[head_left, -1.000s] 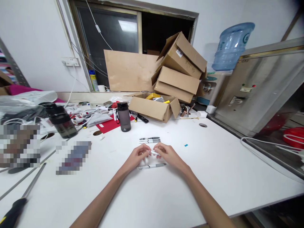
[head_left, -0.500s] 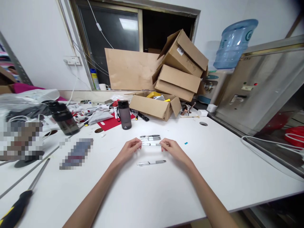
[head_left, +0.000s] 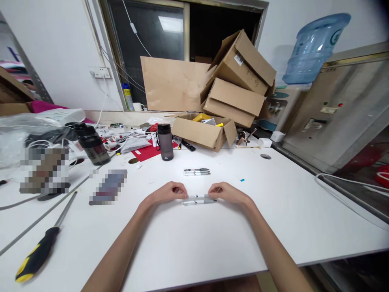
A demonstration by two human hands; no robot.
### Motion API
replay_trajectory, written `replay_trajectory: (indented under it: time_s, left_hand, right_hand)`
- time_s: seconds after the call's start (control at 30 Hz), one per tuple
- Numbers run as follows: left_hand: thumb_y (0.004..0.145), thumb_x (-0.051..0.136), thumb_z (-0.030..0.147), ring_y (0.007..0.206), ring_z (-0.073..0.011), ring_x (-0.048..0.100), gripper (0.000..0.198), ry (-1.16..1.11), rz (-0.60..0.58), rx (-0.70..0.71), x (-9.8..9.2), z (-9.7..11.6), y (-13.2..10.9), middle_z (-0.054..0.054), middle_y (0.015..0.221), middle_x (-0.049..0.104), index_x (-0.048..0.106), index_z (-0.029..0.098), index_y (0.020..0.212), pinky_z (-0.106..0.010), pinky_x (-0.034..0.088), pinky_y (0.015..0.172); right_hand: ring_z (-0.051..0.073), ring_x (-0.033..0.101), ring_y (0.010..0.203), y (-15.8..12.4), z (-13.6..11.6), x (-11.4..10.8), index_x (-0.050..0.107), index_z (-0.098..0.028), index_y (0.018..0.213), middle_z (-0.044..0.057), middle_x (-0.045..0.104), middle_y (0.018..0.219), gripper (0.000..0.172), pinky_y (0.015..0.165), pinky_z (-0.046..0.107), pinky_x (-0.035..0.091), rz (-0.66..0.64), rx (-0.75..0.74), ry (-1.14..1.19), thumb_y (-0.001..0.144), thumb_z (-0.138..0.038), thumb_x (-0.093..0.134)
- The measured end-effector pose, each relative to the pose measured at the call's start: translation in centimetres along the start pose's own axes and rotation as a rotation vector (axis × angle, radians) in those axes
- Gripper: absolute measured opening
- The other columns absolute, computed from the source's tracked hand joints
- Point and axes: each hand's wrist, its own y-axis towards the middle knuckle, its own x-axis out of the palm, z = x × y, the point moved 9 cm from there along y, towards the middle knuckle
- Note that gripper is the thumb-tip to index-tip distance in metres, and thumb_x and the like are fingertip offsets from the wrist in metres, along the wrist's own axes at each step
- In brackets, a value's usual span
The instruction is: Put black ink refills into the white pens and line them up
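My left hand (head_left: 168, 193) and my right hand (head_left: 227, 192) are low over the white table (head_left: 273, 211), fingers curled. Each pinches one end of a white and grey pen (head_left: 197, 196) held level between them. A second pen of the same kind (head_left: 194, 202) lies on the table directly in front of it, touching or almost touching. A little farther back, a small row of similar pens (head_left: 196, 172) lies side by side.
A dark water bottle (head_left: 165, 142) and a larger black bottle (head_left: 92, 143) stand behind. An open cardboard box (head_left: 200, 136) and stacked boxes (head_left: 240, 81) fill the back. A yellow-handled screwdriver (head_left: 42, 251) lies at the left, and cluttered cables and bags lie far left.
Half a second ago both hands held the pen farther back, close to the row of pens. Now they have brought it down beside the single pen lying nearer me.
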Motion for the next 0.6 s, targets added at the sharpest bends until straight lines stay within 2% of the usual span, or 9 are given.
replay_trajectory:
  time_s: [0.23, 0.43, 0.6]
  left_hand:
    - [0.079, 0.066, 0.039, 0.066, -0.0142, 0.041, 0.02, 0.005, -0.032, -0.019, 0.32, -0.87, 0.08, 0.003, 0.067, 0.047, 0.072, 0.02, 0.08, -0.024, 0.032, 0.061]
    - [0.077, 0.063, 0.033, 0.067, -0.0143, 0.042, 0.016, 0.009, -0.044, -0.025, 0.35, -0.67, -0.02, 0.003, 0.069, 0.05, 0.071, 0.019, 0.081, -0.024, 0.032, 0.061]
    - [0.084, 0.059, 0.044, 0.067, -0.0153, 0.046, 0.027, -0.015, -0.011, -0.031, -0.06, -0.23, -0.18, 0.001, 0.071, 0.054, 0.068, 0.019, 0.08, -0.025, 0.034, 0.061]
  right_hand:
    - [0.018, 0.061, 0.08, 0.48, 0.54, 0.42, 0.076, -0.02, 0.09, 0.004, 0.071, 0.089, 0.021, 0.071, 0.027, 0.046, 0.016, -0.013, -0.067, 0.085, -0.036, 0.064]
    - [0.018, 0.06, 0.08, 0.36, 0.38, 0.38, 0.076, -0.02, 0.092, 0.004, 0.07, 0.09, 0.024, 0.07, 0.026, 0.045, 0.015, 0.006, -0.082, 0.085, -0.039, 0.064]
    - [0.019, 0.061, 0.084, 0.32, 0.54, -0.04, 0.073, -0.019, 0.091, 0.004, 0.071, 0.093, 0.028, 0.076, 0.029, 0.045, 0.073, 0.033, -0.026, 0.089, -0.041, 0.057]
